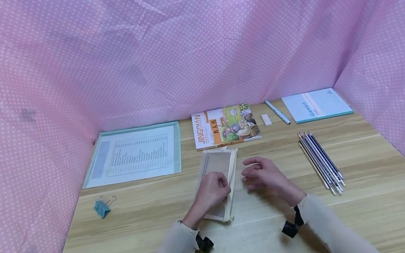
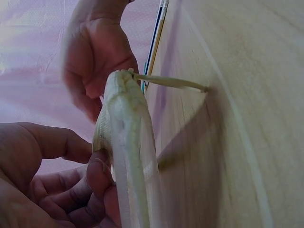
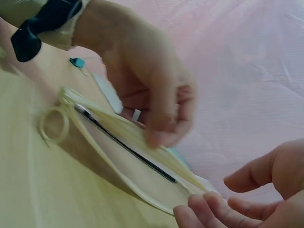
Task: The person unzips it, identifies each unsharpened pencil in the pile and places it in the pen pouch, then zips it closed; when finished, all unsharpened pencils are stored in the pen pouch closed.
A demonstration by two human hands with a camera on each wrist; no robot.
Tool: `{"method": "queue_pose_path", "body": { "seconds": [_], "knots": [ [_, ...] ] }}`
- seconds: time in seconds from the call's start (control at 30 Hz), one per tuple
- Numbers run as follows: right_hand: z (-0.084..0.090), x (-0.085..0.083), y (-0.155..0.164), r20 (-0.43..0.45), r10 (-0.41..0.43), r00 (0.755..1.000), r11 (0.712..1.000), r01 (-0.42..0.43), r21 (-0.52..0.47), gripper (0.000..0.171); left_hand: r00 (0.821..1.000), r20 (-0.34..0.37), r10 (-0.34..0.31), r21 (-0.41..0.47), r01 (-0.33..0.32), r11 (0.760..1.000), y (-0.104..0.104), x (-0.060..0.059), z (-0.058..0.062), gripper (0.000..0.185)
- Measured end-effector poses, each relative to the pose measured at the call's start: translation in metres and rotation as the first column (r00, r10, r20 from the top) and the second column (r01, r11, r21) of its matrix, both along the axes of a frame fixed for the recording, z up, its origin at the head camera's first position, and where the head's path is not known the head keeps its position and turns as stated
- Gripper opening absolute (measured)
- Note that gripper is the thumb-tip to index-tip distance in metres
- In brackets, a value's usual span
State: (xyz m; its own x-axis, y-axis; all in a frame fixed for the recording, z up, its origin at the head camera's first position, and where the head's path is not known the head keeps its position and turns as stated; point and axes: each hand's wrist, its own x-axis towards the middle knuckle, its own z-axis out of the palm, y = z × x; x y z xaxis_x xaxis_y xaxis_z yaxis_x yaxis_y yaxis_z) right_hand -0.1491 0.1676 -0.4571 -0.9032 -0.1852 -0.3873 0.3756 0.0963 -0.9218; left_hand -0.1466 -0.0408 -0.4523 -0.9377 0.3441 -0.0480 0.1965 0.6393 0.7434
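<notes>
Cream canvas, a flat pencil pouch (image 1: 219,181) lies at the middle of the wooden worktop (image 1: 378,205), just near of the picture book (image 1: 225,126). The left hand (image 1: 211,191) rests on its near half and pinches the right edge, lifting it, fingers curled round the fabric. The right hand (image 1: 263,175) hovers just right of the pouch, fingers loosely curved and holding nothing, as far as the blurred wrist view shows. Pencils (image 1: 321,161) lie well to the right; a teal binder clip (image 1: 102,207) sits left.
</notes>
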Motion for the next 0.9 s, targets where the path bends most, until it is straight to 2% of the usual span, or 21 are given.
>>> {"method": "queue_pose_path", "body": {
  "seconds": [0.2,0.47,0.57,0.73,0.9],
  "knots": [
    [0.011,0.0,0.03,-0.048,0.001,0.999,1.0,-0.001,0.0,0.052,1.0,-0.009,0.006,0.0,-0.006,1.0,0.0,0.001,0.0,0.011],
    [0.025,0.001,0.075,-0.108,-0.04,0.993,0.999,0.043,0.022,0.052,1.0,0.018,0.009,-0.007,-0.009,1.0,0.001,0.002,0.0,0.011],
    [0.028,0.001,0.092,-0.128,-0.063,0.99,0.998,0.065,0.012,0.043,1.0,0.017,0.011,-0.013,-0.011,1.0,0.001,0.002,0.0,0.011],
    [0.03,0.003,0.118,-0.157,-0.104,0.982,0.993,0.095,-0.063,0.021,1.0,0.021,0.013,-0.017,-0.012,1.0,0.001,0.002,0.001,0.012],
    [0.029,0.007,0.14,-0.174,-0.145,0.974,0.983,0.122,-0.135,0.022,1.0,0.008,0.008,-0.013,-0.008,1.0,0.001,0.003,0.0,0.011]
  ]
}}
